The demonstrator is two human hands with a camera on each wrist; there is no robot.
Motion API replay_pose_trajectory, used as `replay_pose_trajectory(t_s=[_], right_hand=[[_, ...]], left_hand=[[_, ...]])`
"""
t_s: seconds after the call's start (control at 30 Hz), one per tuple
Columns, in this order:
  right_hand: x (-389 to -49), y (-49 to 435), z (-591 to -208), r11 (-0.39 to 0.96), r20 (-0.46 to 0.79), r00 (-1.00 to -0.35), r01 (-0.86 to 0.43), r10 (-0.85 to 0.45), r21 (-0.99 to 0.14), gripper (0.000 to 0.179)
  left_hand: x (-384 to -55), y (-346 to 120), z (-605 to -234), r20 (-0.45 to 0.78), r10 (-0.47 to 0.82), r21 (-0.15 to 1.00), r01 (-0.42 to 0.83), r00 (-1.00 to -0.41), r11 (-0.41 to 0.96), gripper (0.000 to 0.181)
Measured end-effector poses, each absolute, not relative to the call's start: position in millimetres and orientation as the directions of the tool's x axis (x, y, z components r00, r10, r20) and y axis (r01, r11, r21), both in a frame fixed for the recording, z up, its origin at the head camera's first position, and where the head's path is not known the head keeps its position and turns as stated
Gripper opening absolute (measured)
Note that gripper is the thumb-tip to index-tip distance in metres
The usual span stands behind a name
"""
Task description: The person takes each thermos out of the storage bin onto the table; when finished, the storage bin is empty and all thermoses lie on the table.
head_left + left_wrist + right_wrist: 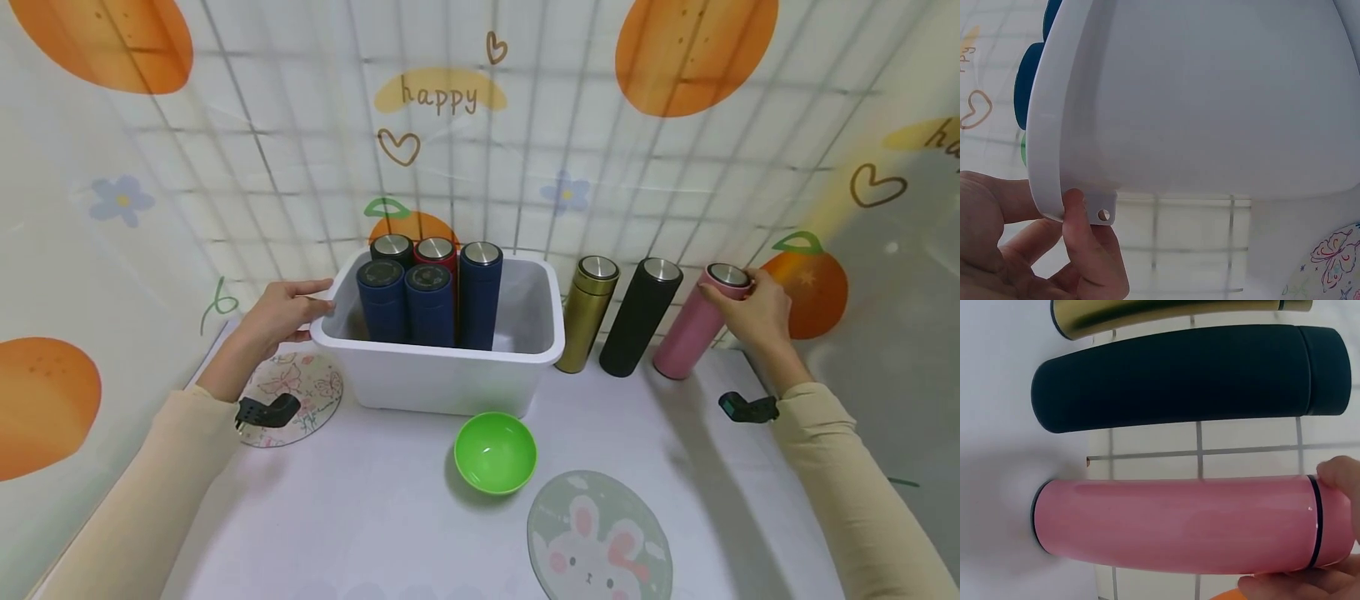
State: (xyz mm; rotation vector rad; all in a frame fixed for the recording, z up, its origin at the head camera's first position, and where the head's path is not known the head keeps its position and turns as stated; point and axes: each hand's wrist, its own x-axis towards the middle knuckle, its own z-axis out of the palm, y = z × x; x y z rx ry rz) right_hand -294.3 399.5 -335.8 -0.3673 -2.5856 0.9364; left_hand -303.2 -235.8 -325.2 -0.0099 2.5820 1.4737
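My right hand [759, 312] holds a pink thermos [693, 329] by its lid, thumb on one side and fingers on the other. In the right wrist view the pink thermos [1172, 525] stands with its base at the table. Left of it are a black thermos [641, 321] and a gold thermos [587, 321]. With its thumb and fingers, my left hand [277, 321] grips the left rim of a white plastic bin [442, 379]; the left wrist view shows the fingers [1079, 231] at the rim's corner. Several thermoses, such as a tall blue thermos [478, 300], stand inside the bin's left part.
A green bowl [495, 454] sits in front of the bin. A round rabbit mat [600, 542] lies near the front, and a floral round mat [300, 400] lies under my left forearm. Behind stands a wire grid covered by a printed curtain [450, 167].
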Motion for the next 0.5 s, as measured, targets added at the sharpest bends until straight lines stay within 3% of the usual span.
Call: replay_pose_trajectory(t_s=[0.23,0.5], right_hand=[[-288.6,400.2,-332.4,0.730,0.205,-0.896,0.171,0.395,-0.661,0.107],[-272.0,395.7,-322.8,0.755,0.277,-0.878,0.134,0.391,-0.642,0.104]], left_hand=[[-304.4,-235.3,-326.5,-0.151,0.076,0.853,-0.091,-0.986,0.513,0.060],[-303.0,-236.5,-325.7,-0.153,0.076,0.855,-0.093,-0.985,0.511,0.059]])
